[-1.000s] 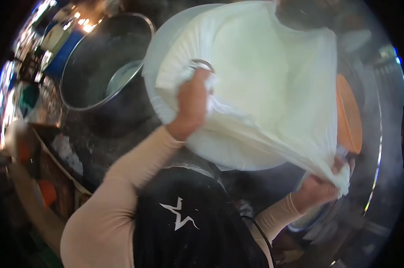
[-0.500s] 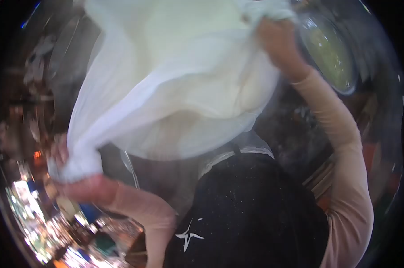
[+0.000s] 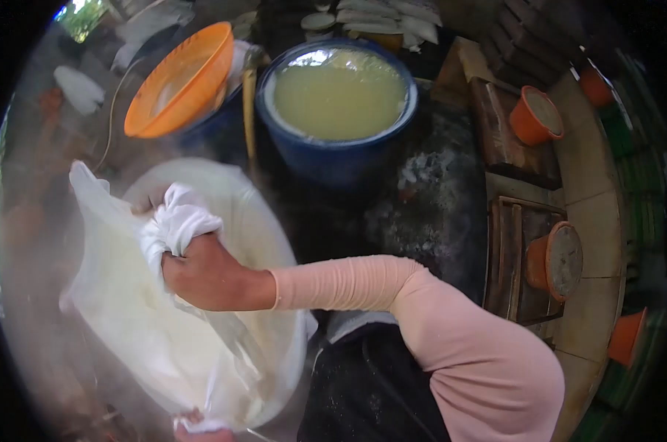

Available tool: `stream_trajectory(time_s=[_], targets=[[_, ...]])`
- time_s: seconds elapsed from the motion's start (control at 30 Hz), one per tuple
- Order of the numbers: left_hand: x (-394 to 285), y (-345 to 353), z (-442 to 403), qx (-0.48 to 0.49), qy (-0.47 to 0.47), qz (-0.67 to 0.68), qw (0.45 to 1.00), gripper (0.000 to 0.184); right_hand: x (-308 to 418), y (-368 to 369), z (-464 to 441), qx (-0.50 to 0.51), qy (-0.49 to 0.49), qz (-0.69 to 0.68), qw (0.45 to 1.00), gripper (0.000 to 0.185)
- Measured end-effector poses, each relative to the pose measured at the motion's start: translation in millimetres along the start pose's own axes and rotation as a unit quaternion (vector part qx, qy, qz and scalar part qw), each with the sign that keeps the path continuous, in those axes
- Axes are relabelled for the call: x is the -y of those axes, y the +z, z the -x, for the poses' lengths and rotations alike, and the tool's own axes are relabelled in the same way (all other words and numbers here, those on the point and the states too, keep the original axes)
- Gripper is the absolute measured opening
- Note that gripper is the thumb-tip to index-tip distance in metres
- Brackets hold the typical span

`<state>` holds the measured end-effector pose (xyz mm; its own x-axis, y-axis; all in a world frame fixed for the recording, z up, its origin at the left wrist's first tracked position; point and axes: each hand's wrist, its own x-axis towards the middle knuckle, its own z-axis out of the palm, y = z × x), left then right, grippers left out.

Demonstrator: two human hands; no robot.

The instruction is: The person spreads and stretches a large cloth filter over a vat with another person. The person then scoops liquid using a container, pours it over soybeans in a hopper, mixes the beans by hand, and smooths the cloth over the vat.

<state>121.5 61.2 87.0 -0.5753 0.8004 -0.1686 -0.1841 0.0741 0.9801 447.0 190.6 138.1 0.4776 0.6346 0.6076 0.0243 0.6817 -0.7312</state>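
A large white cloth (image 3: 127, 302) spreads over a wide round vessel (image 3: 293, 346), with pale, wet-looking material showing through or on it. My right hand (image 3: 215, 276) is closed in a fist around a bunched, twisted part of the cloth, above the vessel's middle. At the bottom edge of the view, my left hand (image 3: 204, 433) grips another gathered part of the cloth near the rim; most of this hand is cut off. Steam blurs the cloth's left side. What lies under the cloth is hidden.
Behind stands a blue tub (image 3: 322, 158) of yellowish liquid, with an orange basin (image 3: 179, 81) tilted to its left. A wooden stick (image 3: 249, 110) leans between them. On the right, orange buckets (image 3: 536, 118) with weighted-looking tops sit on wooden boards (image 3: 507, 258). White sacks (image 3: 392, 18) lie at the back.
My view has turned toward the tubs and buckets. The cloth, held up and billowing before, now hangs lower over the vessel. My right hand has come across to the left, still gripping it.
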Motion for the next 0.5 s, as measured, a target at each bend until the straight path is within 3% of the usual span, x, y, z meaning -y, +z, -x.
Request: stream_trajectory(time_s=[0.03,0.07,0.13,0.17,0.23,0.27,0.3,0.33,0.37,0.4,0.43,0.47,0.5], targets=[[-3.0,-10.6,-9.8,-0.044,-0.115,0.024,0.992,0.028,-7.0,-8.9,-9.0,-0.026,-0.034,0.035,0.998,0.022],[-0.5,2.4,-19.0,-0.031,-0.114,0.030,0.993,0.028,-5.4,-9.8,-8.5,0.000,-0.038,0.006,0.999,0.025],[15.2,32.9,-16.7,-0.091,-0.051,0.026,0.994,0.033,12.9,-11.8,-6.5,-0.024,0.069,-0.104,0.992,0.025],[14.2,66.3,1.0,-0.043,-0.047,0.028,0.998,0.033,10.8,-10.9,-2.5,-0.016,0.060,-0.103,0.993,0.025],[84.3,112.0,-40.0,-0.072,0.115,-0.006,0.991,0.030,1.9,-5.0,2.1,0.022,0.070,-0.062,0.995,0.023],[102.7,132.8,-34.7,0.017,0.218,-0.114,0.969,0.024,5.6,-4.3,3.8,0.025,0.069,-0.063,0.995,0.023],[83.9,172.9,-16.2,0.012,-0.043,0.046,0.998,0.022,9.0,-5.1,3.8,0.056,0.125,-0.074,0.988,0.022],[87.8,178.0,-17.4,0.152,-0.084,0.115,0.978,0.023,10.3,-4.1,5.3,0.085,0.183,-0.084,0.976,0.022],[66.1,181.5,5.6,0.168,-0.104,0.178,0.964,0.025,6.5,-2.3,7.1,0.097,0.101,-0.047,0.989,0.024],[44.1,176.7,26.8,0.181,-0.124,0.238,0.946,0.027,-5.2,2.6,8.8,0.093,0.107,-0.046,0.989,0.024],[26.8,152.7,28.0,0.189,-0.059,0.223,0.954,0.027,-21.3,10.3,14.0,0.102,0.034,0.007,0.994,0.024],[9.9,113.6,16.3,0.162,0.109,0.118,0.974,0.027,-33.7,12.6,20.1,0.110,-0.037,0.057,0.992,0.024],[-11.3,64.5,1.1,0.084,0.330,-0.052,0.939,0.027,-41.6,11.4,24.8,0.198,0.010,0.057,0.978,0.025]])
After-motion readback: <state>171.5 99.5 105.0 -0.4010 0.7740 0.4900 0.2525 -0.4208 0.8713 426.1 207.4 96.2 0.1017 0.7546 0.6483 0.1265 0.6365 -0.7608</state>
